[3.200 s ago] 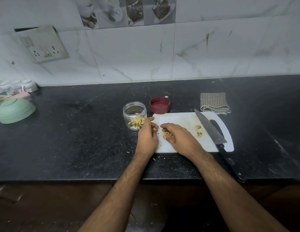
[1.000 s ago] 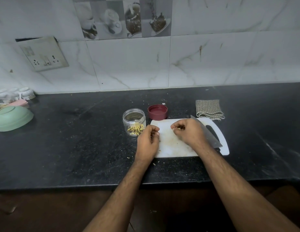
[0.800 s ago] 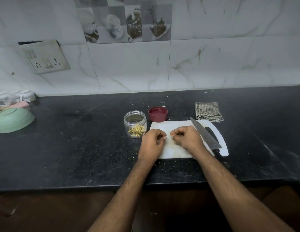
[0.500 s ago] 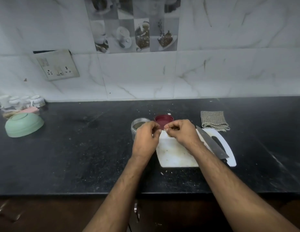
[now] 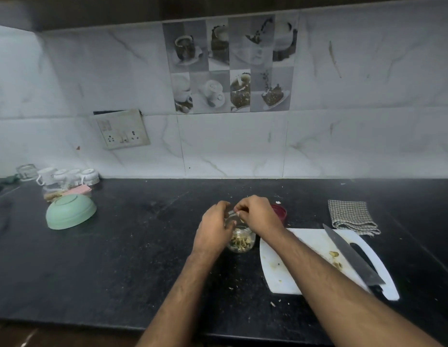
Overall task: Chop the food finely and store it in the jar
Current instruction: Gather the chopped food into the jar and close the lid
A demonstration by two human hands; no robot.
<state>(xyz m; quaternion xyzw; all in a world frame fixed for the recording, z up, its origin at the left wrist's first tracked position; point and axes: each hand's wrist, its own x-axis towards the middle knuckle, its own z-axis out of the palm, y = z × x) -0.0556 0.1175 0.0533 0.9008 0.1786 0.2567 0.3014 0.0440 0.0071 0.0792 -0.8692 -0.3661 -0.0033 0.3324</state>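
A small clear jar [image 5: 243, 242] with chopped yellowish food at its bottom stands on the black counter, left of the white cutting board [image 5: 280, 269]. My left hand [image 5: 214, 227] curls around the jar's upper part. My right hand [image 5: 259, 214] hovers over the jar's mouth with its fingertips pinched together on bits of chopped food; the mouth is hidden. The jar's red lid [image 5: 281, 212] lies behind my right hand. A large knife [image 5: 350, 254] rests on the board, with a few food bits [image 5: 334, 254] beside its blade.
A checked cloth [image 5: 351, 216] lies behind the board. An upturned green bowl [image 5: 70, 211] and several white cups [image 5: 67, 176] stand at the far left. The counter's front edge [image 5: 92, 321] runs close below. Crumbs dot the counter near the board.
Both hands left the cutting board and rose leftward to the jar, the pinched fingers carrying food. The camera tilted up, showing more wall.
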